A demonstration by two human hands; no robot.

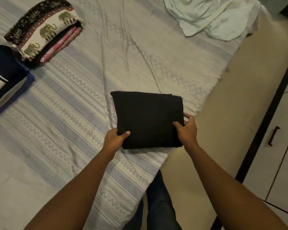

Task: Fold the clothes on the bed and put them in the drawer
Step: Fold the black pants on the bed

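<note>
Black, and folded down to a flat square, the black garment (148, 118) lies on the striped bed sheet (83, 100) between the two hands, near the bed's corner. Judging by how things lie, the folding is well along but not over. Far out beyond the left hand (116, 138) sits a folded stack topped by an elephant-print cloth (44, 30), with pink fabric showing beneath it, and just beside that stack, further to the left, is a navy folded piece (5, 75). Well beyond the right hand (187, 130), at the far edge of the bed, a pale crumpled cloth (209, 17) lies in a loose heap and has yet to be folded. Nothing shows as put away: off to the right of the right hand stands a pale cabinet front with a dark handle (273, 136), closed, and whether it is the drawer meant cannot be told. So the likely step in hand is lifting the black square, either onto the stack or toward storage. The left hand pinches the garment's near left corner, thumb pressed on top and the other fingers tucked under the edge, out of sight. The right hand grips the near right edge, thumb on the top face and fingers curled round the side. Both hands close only as far as the fold's thickness, and the garment appears to rest on the sheet, not yet raised.
</note>
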